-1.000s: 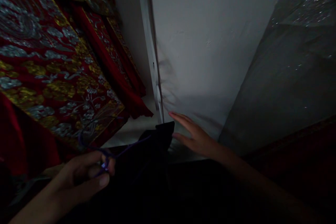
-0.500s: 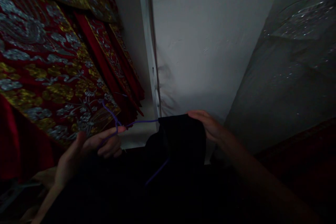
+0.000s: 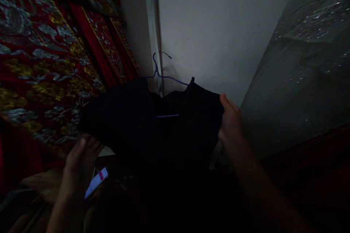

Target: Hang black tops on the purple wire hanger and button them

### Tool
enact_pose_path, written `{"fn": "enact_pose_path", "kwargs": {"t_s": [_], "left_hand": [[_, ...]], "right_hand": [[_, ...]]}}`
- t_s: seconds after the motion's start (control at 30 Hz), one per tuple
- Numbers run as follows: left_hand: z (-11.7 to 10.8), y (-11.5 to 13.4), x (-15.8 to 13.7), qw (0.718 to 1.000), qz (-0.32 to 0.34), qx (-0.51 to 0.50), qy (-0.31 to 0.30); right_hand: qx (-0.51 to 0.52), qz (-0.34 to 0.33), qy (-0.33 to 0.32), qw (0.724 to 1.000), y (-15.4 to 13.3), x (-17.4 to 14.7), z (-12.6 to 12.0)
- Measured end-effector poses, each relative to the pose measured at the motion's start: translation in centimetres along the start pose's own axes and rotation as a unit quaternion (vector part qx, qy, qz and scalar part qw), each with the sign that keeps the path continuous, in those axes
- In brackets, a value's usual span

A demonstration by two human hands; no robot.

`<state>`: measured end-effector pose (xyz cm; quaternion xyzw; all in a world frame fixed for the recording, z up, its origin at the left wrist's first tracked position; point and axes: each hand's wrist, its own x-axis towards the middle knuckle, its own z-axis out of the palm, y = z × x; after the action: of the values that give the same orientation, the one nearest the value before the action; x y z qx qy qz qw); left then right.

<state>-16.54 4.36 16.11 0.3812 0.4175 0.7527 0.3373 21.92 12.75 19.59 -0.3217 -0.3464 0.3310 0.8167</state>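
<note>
A black garment (image 3: 175, 142) with an open V neckline hangs on a thin purple hanger (image 3: 175, 79), whose hook points up. Part of the hanger's lower bar shows inside the neck opening. My right hand (image 3: 232, 118) is closed on the garment's right shoulder edge, thumb on top. At the lower left edge of the garment, my left hand (image 3: 83, 154) has its fingers closed on the cloth; its fingertips are partly hidden in the dark. The lower part of the garment fades into shadow.
Red clothing with gold and silver embroidery (image 3: 49, 58) hangs at the left. A white panel (image 3: 218, 25) stands behind the hanger, and sparkly clear plastic (image 3: 306, 65) covers something at the right. Below my left hand lies a pale rectangular thing with a pink mark (image 3: 96, 182).
The hanger now sits upright inside the garment, its hook away from my left hand. My left hand has moved down and left to the garment's edge; my right hand has moved up and right.
</note>
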Motion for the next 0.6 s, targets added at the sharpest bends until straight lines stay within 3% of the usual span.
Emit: {"fn": "enact_pose_path", "kwargs": {"t_s": [0.07, 0.1, 0.17, 0.23, 0.27, 0.3, 0.37, 0.4, 0.47, 0.53, 0.6], "left_hand": [[0.0, -2.0, -1.7, 0.995, -0.043, 0.068, 0.052], [0.2, -3.1, -2.7, 0.99, -0.027, 0.106, 0.087], [1.0, -5.1, -4.9, 0.97, 0.079, 0.159, 0.167], [2.2, -6.9, -7.1, 0.924, 0.237, 0.178, 0.242], [2.8, -7.5, -8.1, 0.904, 0.29, 0.186, 0.252], [3.5, -8.1, -9.1, 0.899, 0.316, 0.199, 0.228], [4.7, -8.8, -10.6, 0.928, 0.281, 0.234, 0.076], [5.2, -9.0, -11.1, 0.941, 0.227, 0.249, -0.028], [5.9, -9.6, -11.6, 0.939, 0.097, 0.265, -0.195], [6.3, -10.5, -11.6, 0.923, -0.002, 0.285, -0.259], [6.3, -11.8, -11.4, 0.909, -0.045, 0.323, -0.259]], "right_hand": [[-0.002, 0.048, 0.029, 0.998, 0.4, -2.3, -1.6], [-0.009, 0.059, 0.035, 0.998, 0.7, -3.4, -2.1], [-0.023, 0.059, 0.039, 0.997, 1.3, -5.1, -2.8], [-0.03, 0.042, 0.039, 0.998, 1.9, -6.0, -2.9], [-0.031, 0.032, 0.039, 0.998, 2.2, -6.1, -2.8], [-0.032, 0.024, 0.04, 0.998, 2.5, -6.0, -2.7], [-0.041, 0.017, 0.042, 0.998, 3.0, -5.8, -2.6], [-0.049, 0.014, 0.045, 0.998, 3.2, -5.8, -2.5], [-0.072, 0.003, 0.049, 0.996, 3.7, -5.8, -2.6], [-0.087, -0.015, 0.048, 0.995, 4.0, -5.8, -2.7], [-0.09, -0.025, 0.041, 0.995, 4.3, -5.6, -2.8]]}}
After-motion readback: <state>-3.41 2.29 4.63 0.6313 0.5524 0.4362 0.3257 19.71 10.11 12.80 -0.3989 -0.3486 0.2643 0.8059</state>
